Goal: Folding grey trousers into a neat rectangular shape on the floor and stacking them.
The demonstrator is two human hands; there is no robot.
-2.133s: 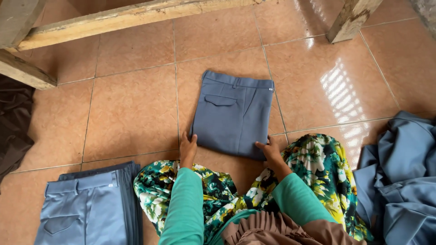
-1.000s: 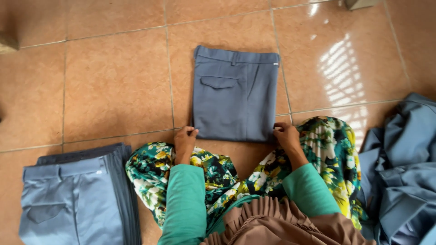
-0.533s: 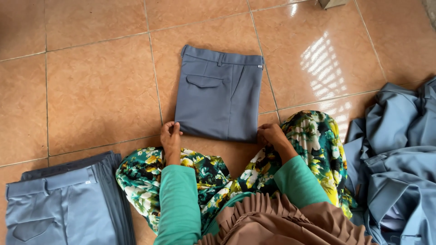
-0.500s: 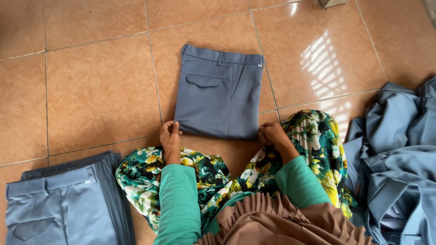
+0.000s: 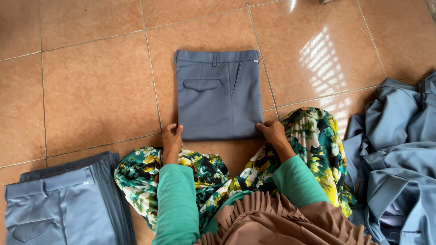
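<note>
A pair of grey-blue trousers (image 5: 219,95), folded into a neat rectangle with the waistband away from me and a back pocket showing, lies flat on the tiled floor in front of my knees. My left hand (image 5: 172,138) pinches its near left corner. My right hand (image 5: 271,131) grips its near right corner. Both arms wear green sleeves, and my legs are covered by green floral cloth (image 5: 204,174).
A stack of folded grey and light blue trousers (image 5: 63,204) sits at the lower left. A loose heap of blue-grey garments (image 5: 399,154) lies on the right. The floor is glossy orange-brown tile (image 5: 95,86) with a bright window reflection at the upper right.
The view has drifted so the wooden beams at the top are out of frame. My hands have stayed at the near corners of the folded trousers.
</note>
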